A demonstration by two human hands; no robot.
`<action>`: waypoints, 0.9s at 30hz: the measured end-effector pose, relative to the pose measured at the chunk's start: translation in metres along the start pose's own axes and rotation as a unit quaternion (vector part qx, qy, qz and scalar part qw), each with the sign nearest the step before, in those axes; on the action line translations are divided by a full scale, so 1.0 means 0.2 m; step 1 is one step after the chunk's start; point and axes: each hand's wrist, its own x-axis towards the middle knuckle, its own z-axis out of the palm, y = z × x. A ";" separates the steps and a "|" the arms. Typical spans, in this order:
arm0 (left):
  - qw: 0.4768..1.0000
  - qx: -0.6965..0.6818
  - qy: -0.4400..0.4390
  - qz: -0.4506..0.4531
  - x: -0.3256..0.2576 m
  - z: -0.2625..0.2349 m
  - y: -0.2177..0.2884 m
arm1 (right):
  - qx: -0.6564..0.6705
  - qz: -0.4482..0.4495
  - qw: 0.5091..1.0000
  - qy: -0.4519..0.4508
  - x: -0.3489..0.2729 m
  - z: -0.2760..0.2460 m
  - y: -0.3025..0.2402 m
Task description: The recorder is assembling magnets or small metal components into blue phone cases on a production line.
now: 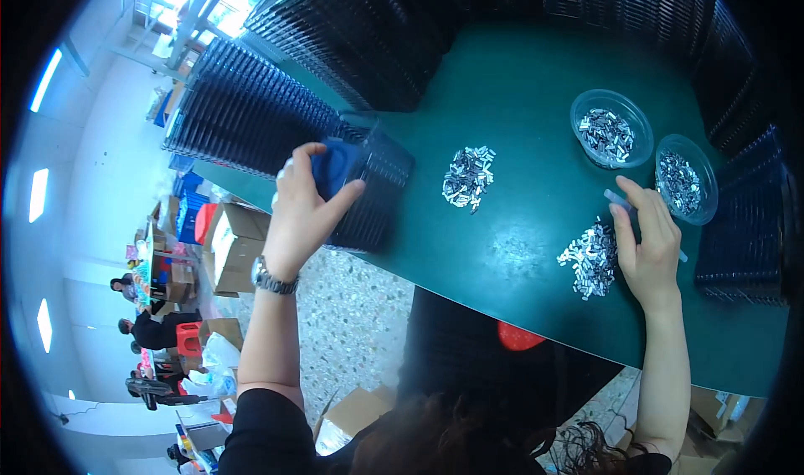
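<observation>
At 3 o'clock, the right hand (649, 253) pinches a pale stick (617, 199) between thumb and fingertip, presumably leaving its tip free above the worktop (519, 115). From that hand, a metal pile (593, 261) lies just beside at 9 o'clock; two bowls (643, 132) of similar bits stand at 11 and 1, seemingly for easy reach. At 10 o'clock, the left hand (303, 203) spans a blue piece (335, 165) at a tray stack (387, 178); I cannot tell whether its grip is tight.

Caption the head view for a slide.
Left hand at dark trays, right hand holding a slim tool beside silvery bits on a green table.
</observation>
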 end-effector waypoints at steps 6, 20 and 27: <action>0.997 0.004 -0.062 -0.048 -0.04 0.01 -0.02 | 0.025 0.006 1.000 0.000 0.02 0.00 -0.02; 0.851 -0.217 -0.005 0.479 0.27 -0.05 1.73 | 0.028 0.011 0.999 0.045 -0.08 0.10 0.05; 0.891 0.065 -0.023 0.449 0.15 -0.02 2.51 | 0.030 0.011 0.993 0.115 -0.07 0.05 0.03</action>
